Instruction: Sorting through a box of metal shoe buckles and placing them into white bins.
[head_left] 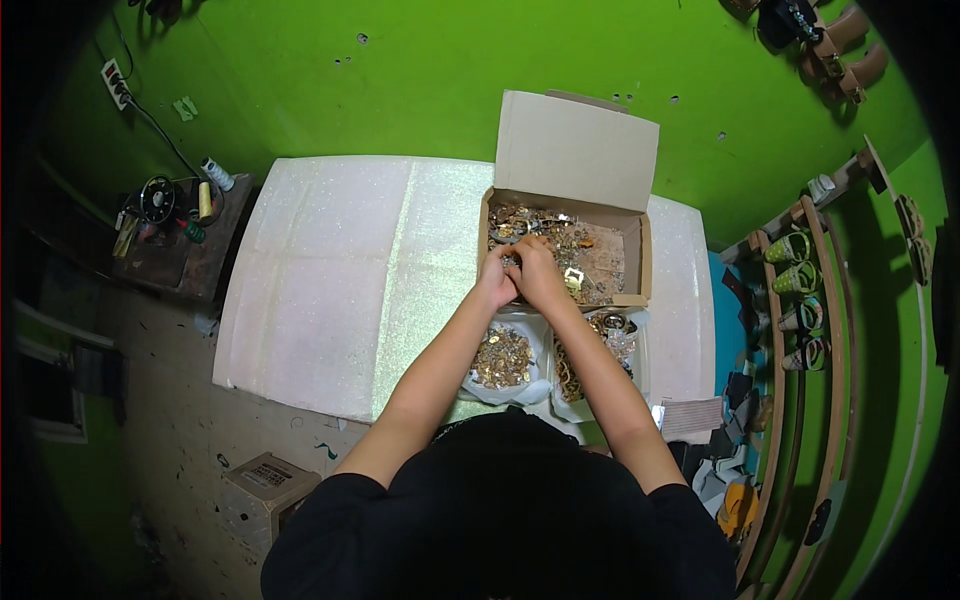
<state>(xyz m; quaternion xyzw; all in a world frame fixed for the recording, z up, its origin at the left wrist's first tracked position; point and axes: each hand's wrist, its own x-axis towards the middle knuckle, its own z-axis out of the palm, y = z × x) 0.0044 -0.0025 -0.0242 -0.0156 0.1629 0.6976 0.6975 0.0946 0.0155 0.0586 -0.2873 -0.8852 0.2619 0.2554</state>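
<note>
Both my hands meet over the left half of an open cardboard box (pixel 580 145), its lid tipped back against the wall side. My left hand (pixel 496 278) is curled, its fingertips partly hidden behind the right. My right hand (pixel 538 268) bends its fingers down against it. Whatever lies between the fingers is too small and covered to make out. Small shiny gold, silver and clear ornaments (pixel 560 232) are heaped in the box, mostly on its left. A square gold piece (pixel 574 279) lies just right of my right hand.
Nearer me stand a white container of gold-coloured pieces (pixel 503 358) and another white container (pixel 641 350) with chains and clear ornaments. All rest on a glittery white-covered table (pixel 320 280). A sewing machine (pixel 158 200) is at left; a wooden rack (pixel 832 400) holds sandals at right.
</note>
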